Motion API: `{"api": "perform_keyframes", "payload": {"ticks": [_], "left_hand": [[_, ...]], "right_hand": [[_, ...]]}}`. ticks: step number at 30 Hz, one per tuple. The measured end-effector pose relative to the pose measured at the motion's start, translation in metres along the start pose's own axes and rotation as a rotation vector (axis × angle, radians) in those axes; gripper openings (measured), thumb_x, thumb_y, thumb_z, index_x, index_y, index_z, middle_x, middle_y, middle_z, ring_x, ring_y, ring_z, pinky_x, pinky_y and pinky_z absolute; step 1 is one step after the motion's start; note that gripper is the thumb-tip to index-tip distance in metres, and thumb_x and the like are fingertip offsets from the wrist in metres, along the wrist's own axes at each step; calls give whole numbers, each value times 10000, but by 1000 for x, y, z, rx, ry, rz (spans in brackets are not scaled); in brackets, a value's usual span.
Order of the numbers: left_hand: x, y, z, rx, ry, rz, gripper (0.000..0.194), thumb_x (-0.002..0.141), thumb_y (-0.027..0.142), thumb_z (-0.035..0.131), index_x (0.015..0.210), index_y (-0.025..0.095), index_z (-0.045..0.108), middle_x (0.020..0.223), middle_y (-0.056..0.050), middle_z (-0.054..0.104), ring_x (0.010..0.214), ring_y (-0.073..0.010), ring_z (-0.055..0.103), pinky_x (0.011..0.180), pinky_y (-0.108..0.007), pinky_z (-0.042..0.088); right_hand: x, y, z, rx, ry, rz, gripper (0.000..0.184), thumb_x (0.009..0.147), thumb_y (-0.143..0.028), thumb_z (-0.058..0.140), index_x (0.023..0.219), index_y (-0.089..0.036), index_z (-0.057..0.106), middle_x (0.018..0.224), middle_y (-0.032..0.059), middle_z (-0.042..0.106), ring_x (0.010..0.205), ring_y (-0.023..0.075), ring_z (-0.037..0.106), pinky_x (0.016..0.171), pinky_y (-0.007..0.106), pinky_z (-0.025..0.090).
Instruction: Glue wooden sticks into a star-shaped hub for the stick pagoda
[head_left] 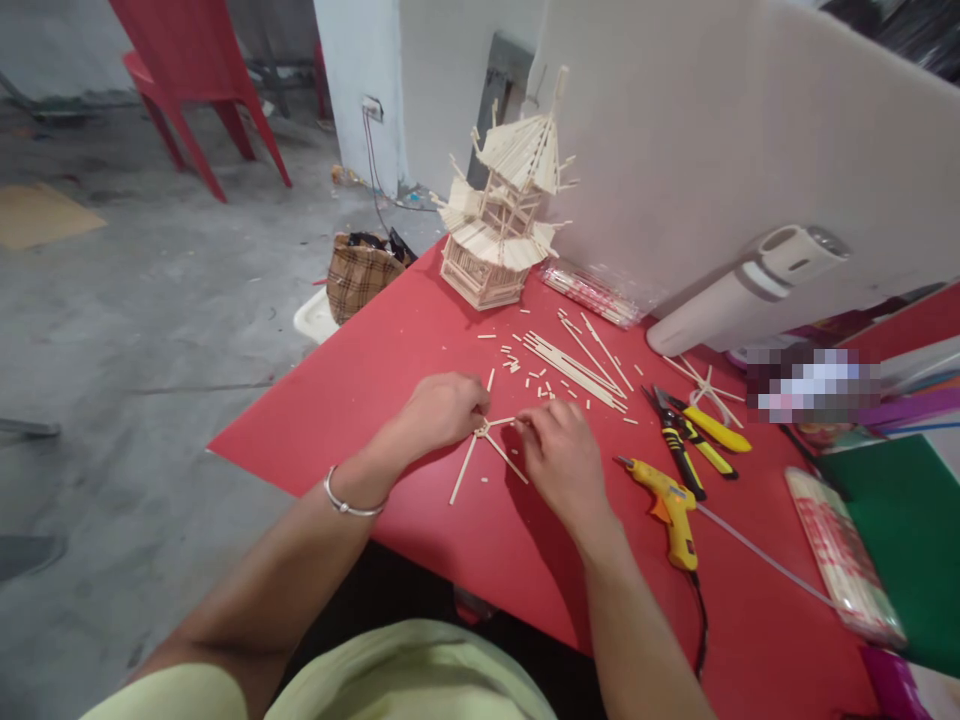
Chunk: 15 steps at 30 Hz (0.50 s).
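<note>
1. The star (481, 431), made of thin sticks around a small hub, lies on the red table (409, 520), between the two hands; take it as the middle of the dial, with 12 pointing away from the person.
2. Its visible legs run toward 12, just short of 3, between 4 and 5, and 7 o'clock.
3. The left hand (448, 408) comes in from 8 o'clock, fingers bent and narrow at the hub; I cannot tell whether they pinch it. A bracelet (352, 509) circles that wrist.
4. The right hand (562, 455) comes in from 4 o'clock, thumb and fingers drawn narrow at the tip of the leg near 3; whether they grip anything, I cannot tell.
5. Short pieces (541, 376) lie scattered toward 1 and 2 o'clock, with long sticks (574, 371) just beyond, at 2.
6. The pliers (679, 455) lie at 3 o'clock, near the yellow cutters (716, 427); a second star (706, 385) sits past them, between 2 and 3.
7. The glue gun (671, 508) rests on its side at 4 o'clock, nozzle toward the right hand.
8. The tower (491, 240) stands upright at 12, a stick pack (592, 292) near its base at 1.
</note>
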<state>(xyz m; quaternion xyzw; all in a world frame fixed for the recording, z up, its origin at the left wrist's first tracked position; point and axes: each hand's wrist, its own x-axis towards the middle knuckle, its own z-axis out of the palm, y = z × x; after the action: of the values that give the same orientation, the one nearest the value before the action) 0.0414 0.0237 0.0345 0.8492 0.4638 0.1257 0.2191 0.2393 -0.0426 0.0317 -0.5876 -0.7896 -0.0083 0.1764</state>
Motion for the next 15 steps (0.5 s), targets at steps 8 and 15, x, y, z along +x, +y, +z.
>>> {"api": "perform_keyframes", "payload": {"ticks": [8, 15], "left_hand": [[-1, 1, -5, -54, -35, 51, 202, 853, 152, 523, 731, 172, 682, 842, -40, 670, 685, -136, 548, 600, -271, 321], [8, -7, -5, -429, 52, -47, 127, 803, 180, 545, 768, 157, 665, 708, -7, 661, 628, -121, 569, 630, -245, 421]], "right_hand": [[-78, 69, -36, -130, 235, 390, 386, 986, -459, 432, 1051, -181, 691, 1002, 116, 672, 971, 252, 577, 885, 378, 431], [-125, 114, -57, -449, -96, 965, 773, 900, -716, 359, 1294, -99, 610, 1103, 243, 662, 1022, 375, 624, 825, 463, 476]]}}
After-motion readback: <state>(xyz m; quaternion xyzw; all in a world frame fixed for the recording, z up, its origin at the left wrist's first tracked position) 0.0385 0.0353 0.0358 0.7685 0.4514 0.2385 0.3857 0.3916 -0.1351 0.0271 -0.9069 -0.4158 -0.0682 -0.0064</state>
